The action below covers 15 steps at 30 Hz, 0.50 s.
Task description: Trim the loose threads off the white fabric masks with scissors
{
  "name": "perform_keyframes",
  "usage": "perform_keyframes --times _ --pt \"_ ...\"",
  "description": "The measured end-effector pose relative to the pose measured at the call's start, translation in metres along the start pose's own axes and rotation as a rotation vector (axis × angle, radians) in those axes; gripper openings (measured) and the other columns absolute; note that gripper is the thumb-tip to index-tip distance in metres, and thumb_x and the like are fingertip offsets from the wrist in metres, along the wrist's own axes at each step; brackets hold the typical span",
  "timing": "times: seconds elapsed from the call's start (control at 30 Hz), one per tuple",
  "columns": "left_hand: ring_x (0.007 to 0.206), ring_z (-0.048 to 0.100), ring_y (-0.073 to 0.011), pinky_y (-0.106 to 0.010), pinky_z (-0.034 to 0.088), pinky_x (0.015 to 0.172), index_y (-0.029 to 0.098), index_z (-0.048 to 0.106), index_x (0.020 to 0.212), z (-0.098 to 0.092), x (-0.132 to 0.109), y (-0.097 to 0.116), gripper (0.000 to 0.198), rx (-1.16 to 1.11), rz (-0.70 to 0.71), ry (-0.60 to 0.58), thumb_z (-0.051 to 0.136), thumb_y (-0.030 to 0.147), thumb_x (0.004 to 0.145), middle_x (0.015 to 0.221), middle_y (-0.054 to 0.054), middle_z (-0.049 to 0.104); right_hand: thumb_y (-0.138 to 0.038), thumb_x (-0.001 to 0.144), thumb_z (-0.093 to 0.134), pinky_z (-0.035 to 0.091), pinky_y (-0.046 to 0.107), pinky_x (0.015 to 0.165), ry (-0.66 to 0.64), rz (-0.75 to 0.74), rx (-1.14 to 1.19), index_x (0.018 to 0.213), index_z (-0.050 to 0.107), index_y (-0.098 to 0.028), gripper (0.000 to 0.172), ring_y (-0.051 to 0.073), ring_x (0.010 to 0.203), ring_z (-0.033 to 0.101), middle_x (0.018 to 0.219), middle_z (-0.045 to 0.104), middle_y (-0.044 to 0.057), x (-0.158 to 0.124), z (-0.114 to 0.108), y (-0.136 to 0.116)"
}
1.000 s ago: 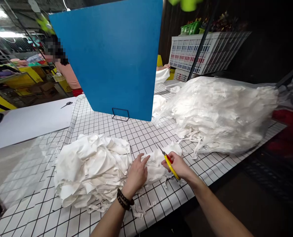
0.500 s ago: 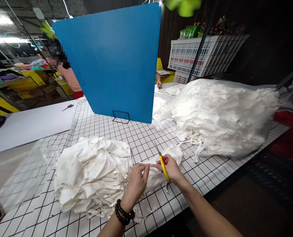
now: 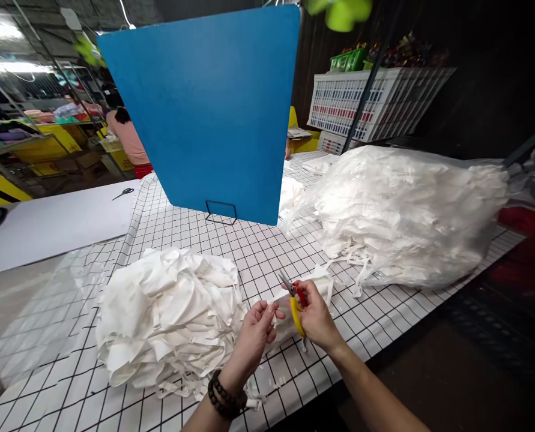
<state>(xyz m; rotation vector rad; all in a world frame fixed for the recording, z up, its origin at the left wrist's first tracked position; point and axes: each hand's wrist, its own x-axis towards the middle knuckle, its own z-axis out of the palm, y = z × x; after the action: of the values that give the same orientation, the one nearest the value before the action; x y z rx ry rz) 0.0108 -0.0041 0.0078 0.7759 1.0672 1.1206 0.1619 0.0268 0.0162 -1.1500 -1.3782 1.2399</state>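
My right hand [image 3: 316, 318] grips small scissors [image 3: 293, 299] with yellow and red handles, blades pointing up and left. My left hand [image 3: 254, 336], a dark bead bracelet on its wrist, pinches a white fabric piece [image 3: 310, 287] just left of the scissors. Both hands hover over the near edge of a grid-patterned table [image 3: 267, 246]. A loose pile of white fabric pieces with straps [image 3: 168, 312] lies to the left of my left hand.
A large clear bag of white fabric pieces [image 3: 406, 210] lies at the right. A blue divider board [image 3: 208, 108] stands upright mid-table. Black scissors [image 3: 123, 193] rest on a white sheet at left. A person in pink [image 3: 127, 138] stands behind, near white crates [image 3: 366, 96].
Both hands have lifted slightly off the fabric and drawn together. My left hand went from lying flat on the piece to pinching it, and the scissors tilted more upright.
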Motion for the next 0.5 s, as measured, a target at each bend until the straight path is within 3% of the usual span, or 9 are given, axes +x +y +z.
perform_keyframes --times 0.13,0.23,0.4,0.47,0.5 --pt "0.043 0.041 -0.0044 -0.019 0.034 0.043 0.014 0.060 0.087 0.000 -0.003 0.000 0.044 0.041 0.019 -0.032 0.064 0.057 0.078 0.071 0.001 0.057 -0.024 0.067 0.080 0.054 0.029 0.066 -0.181 0.061 0.119 0.094 0.049 -0.025 0.041 0.015 0.074 0.065 0.098 0.066 0.002 0.009 0.006 0.003" --pt "0.043 0.042 -0.0053 -0.019 0.034 0.042 0.014 0.063 0.081 -0.004 -0.004 0.001 0.042 0.091 0.049 -0.016 0.065 0.056 0.078 0.074 -0.001 0.059 -0.025 0.068 0.079 0.055 0.031 0.072 -0.121 0.044 0.175 0.092 0.048 -0.025 0.040 0.016 0.078 0.065 0.091 0.066 0.000 0.011 0.010 0.005" --pt "0.075 0.059 -0.0115 -0.020 0.044 0.056 0.016 0.067 0.079 -0.009 -0.007 0.003 0.032 0.269 0.312 0.135 0.065 0.047 0.083 0.123 -0.011 0.055 -0.028 0.067 0.082 0.055 0.031 0.074 -0.064 0.063 0.211 0.088 0.046 -0.025 0.042 0.017 0.079 0.065 0.084 0.065 -0.002 0.007 0.015 0.003" --pt "0.057 0.055 -0.0067 -0.020 0.040 0.046 0.016 0.063 0.080 -0.007 -0.007 0.002 0.032 0.239 0.318 0.100 0.061 0.047 0.086 0.121 -0.012 0.059 -0.028 0.067 0.082 0.054 0.030 0.072 -0.094 0.077 0.209 0.085 0.044 -0.025 0.042 0.015 0.075 0.065 0.080 0.065 -0.003 0.005 0.016 0.001" --pt "0.045 0.048 -0.0044 -0.019 0.035 0.039 0.016 0.061 0.082 -0.005 -0.006 0.001 0.033 0.186 0.275 0.056 0.059 0.048 0.087 0.108 -0.010 0.065 -0.029 0.068 0.081 0.054 0.030 0.072 -0.112 0.082 0.201 0.084 0.044 -0.024 0.040 0.015 0.072 0.064 0.078 0.065 -0.003 0.003 0.015 -0.001"
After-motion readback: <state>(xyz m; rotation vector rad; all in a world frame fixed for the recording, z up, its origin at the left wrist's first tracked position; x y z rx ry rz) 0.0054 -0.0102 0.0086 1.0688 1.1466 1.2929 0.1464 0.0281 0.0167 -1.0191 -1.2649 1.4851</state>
